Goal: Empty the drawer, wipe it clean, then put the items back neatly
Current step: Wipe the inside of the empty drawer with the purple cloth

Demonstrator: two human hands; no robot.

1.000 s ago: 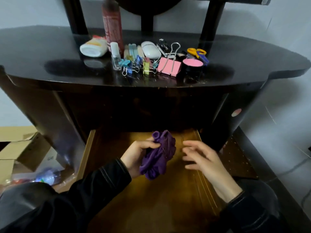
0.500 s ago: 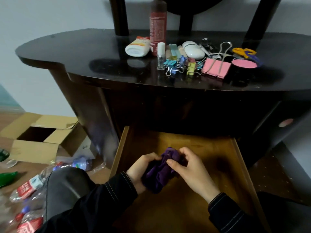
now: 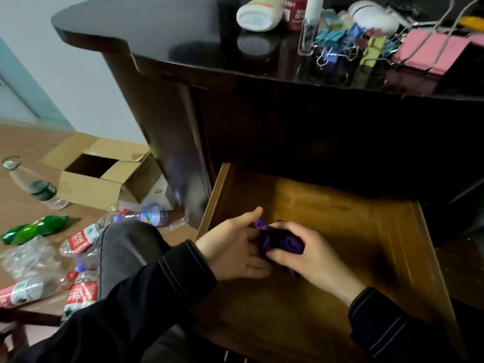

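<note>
Right grip (image 3: 311, 258) curls round the bunched purple cloth (image 3: 284, 241) over the open wooden drawer (image 3: 340, 226). My left grip (image 3: 233, 247) lies slack beside it, fingers against the cloth, thumb raised. Binder clips (image 3: 366, 45) sit on the counter (image 3: 157, 30).

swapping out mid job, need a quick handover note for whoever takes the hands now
Left hand: open, fingers against the purple cloth.
Right hand: grips the bunched cloth low in the drawer.
Done: drawer emptied; pink binder clips and the other items lie on the desk top.
Left: finish wiping the drawer, then put the items back neatly.
</note>
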